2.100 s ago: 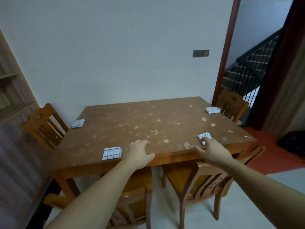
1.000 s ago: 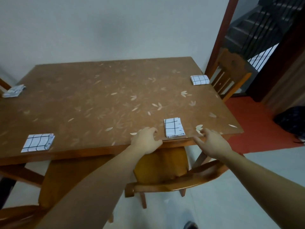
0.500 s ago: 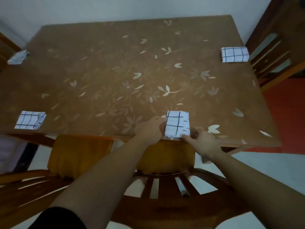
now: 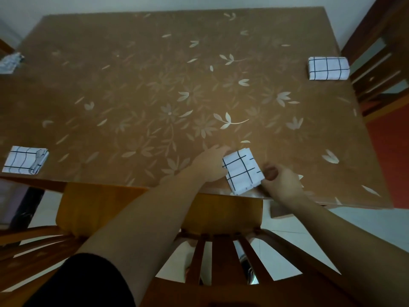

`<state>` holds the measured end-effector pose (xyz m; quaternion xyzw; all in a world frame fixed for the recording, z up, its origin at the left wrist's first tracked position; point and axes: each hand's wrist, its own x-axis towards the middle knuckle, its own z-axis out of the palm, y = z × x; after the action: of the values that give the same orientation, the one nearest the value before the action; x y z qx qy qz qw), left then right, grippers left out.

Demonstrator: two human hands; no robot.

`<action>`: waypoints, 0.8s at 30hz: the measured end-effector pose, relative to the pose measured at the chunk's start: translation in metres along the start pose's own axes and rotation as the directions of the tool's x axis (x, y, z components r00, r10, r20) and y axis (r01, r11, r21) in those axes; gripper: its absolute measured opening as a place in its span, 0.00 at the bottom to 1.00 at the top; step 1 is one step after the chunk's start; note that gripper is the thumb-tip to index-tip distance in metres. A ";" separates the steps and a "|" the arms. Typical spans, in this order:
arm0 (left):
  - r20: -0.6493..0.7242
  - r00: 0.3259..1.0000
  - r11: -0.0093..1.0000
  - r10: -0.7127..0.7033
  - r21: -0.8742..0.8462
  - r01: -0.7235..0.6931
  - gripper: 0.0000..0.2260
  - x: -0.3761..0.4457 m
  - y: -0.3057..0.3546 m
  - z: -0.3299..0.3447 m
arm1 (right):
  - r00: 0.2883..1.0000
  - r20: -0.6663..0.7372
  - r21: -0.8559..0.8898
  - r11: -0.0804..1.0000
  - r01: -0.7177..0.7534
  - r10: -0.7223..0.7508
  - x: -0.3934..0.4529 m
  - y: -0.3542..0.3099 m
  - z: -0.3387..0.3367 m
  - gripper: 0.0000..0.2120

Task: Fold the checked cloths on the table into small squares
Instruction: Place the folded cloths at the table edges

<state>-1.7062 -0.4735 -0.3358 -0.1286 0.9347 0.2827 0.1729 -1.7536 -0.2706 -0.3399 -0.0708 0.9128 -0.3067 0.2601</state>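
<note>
A folded white checked cloth lies tilted at the near edge of the brown flower-patterned table. My left hand holds its left edge, fingers curled against it. My right hand pinches its lower right corner, thumb on top. Three other folded checked cloths sit apart: one at the right edge, one at the near left, and a rumpled one at the far left.
A wooden chair stands tucked under the near table edge right below my arms. Another wooden chair stands at the table's right side. A red floor strip lies to the right.
The view has moved closer over the table. Both hands have taken hold of the near cloth, which has turned from square-on to tilted.
</note>
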 end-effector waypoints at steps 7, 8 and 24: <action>-0.143 0.962 0.964 -0.231 -0.168 0.206 0.16 -0.015 -0.015 0.008 | 0.992 -0.064 0.346 0.935 -0.080 0.109 0.009 -0.009 0.006 0.12; -0.158 0.951 0.956 -0.264 -0.172 0.237 0.15 -0.017 -0.017 0.009 | 0.990 -0.087 0.355 0.932 -0.073 0.111 0.008 -0.011 0.007 0.12; -0.058 0.918 0.866 -0.393 -0.357 0.349 0.15 -0.045 -0.039 0.023 | 0.998 0.033 0.098 0.994 -0.053 0.050 -0.002 -0.018 0.029 0.08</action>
<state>-1.6459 -0.4853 -0.3549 -0.3518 0.8386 0.3921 0.1385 -1.7374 -0.2998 -0.3474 -0.0387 0.8941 -0.3434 0.2849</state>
